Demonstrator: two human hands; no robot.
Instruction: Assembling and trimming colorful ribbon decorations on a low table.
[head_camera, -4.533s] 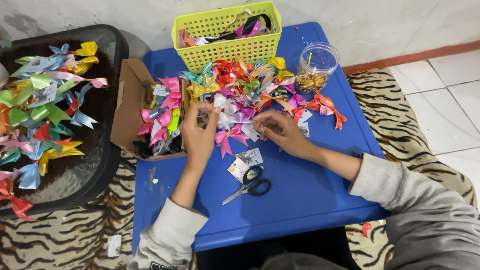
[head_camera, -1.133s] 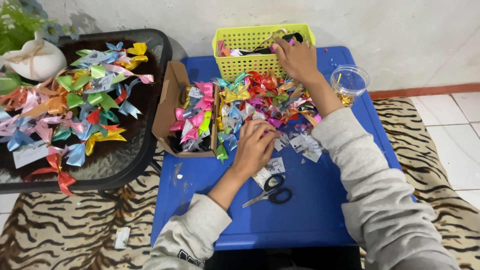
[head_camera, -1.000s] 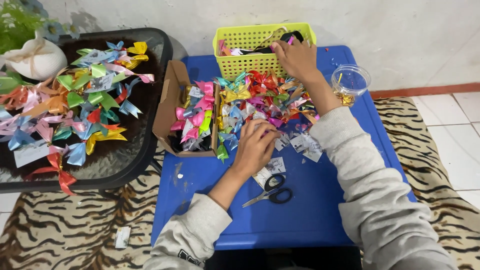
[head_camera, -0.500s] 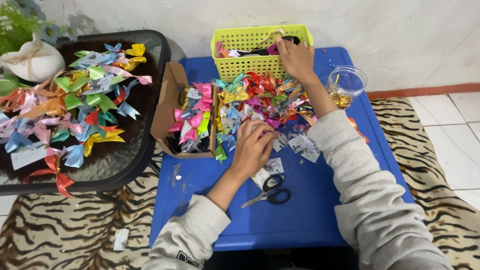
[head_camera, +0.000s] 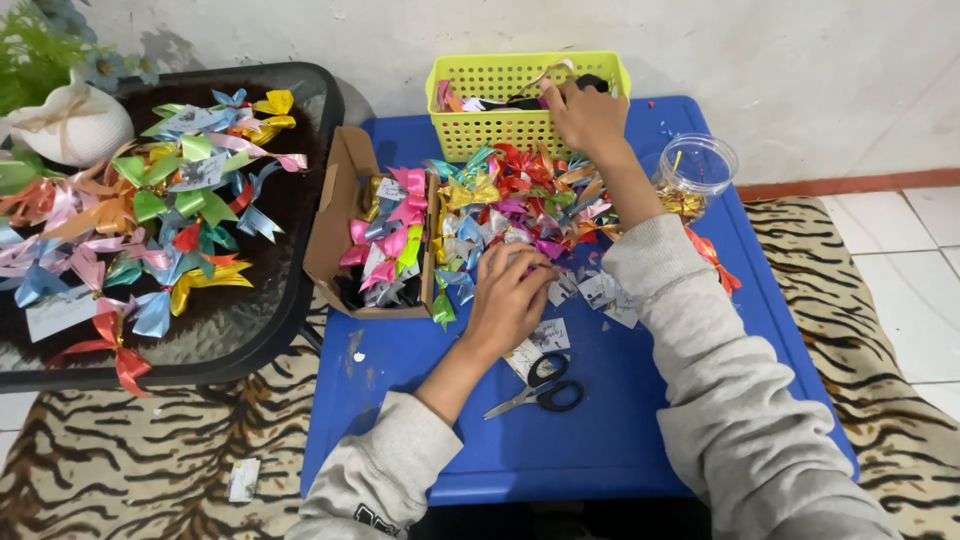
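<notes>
Risk: right hand (head_camera: 585, 115) curled over basket (head_camera: 525, 100) rim at table (head_camera: 620, 440) back edge (grip contents hidden) could tip it; left hand (head_camera: 512, 300) pinches bow (head_camera: 548, 250), sleeve may sweep scissors (head_camera: 540, 385).

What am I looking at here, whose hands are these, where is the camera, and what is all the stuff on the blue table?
There is no machine. One camera sits on a person's head and looks down at their own bare hands. The left hand rests in a pile of ribbon bows on the blue table; whether it grips one is unclear. The right hand reaches into the yellow basket. Nearby lie black scissors, a cardboard box of bows and a clear jar.
</notes>
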